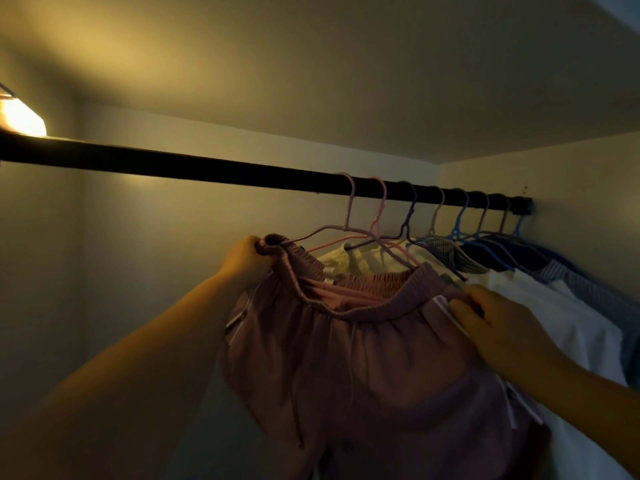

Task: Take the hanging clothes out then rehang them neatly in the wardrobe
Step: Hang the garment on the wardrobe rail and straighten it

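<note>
A left hand (247,259) and right hand (498,323) pinch opposite ends of mauve shorts' (346,358) waistband on a hanger (349,216), hooked over the wardrobe rail (207,169) beside other hung clothes (554,306).

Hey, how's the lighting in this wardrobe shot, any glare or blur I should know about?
Head view: dim and warm overall, lit by one lamp at far left that blows out into glare; the rail reads nearly black; the far-right dark clothes sink into shadow; the forearms are soft at the lower edges; the left hand and right hand on the mauve shorts stay readable.
</note>
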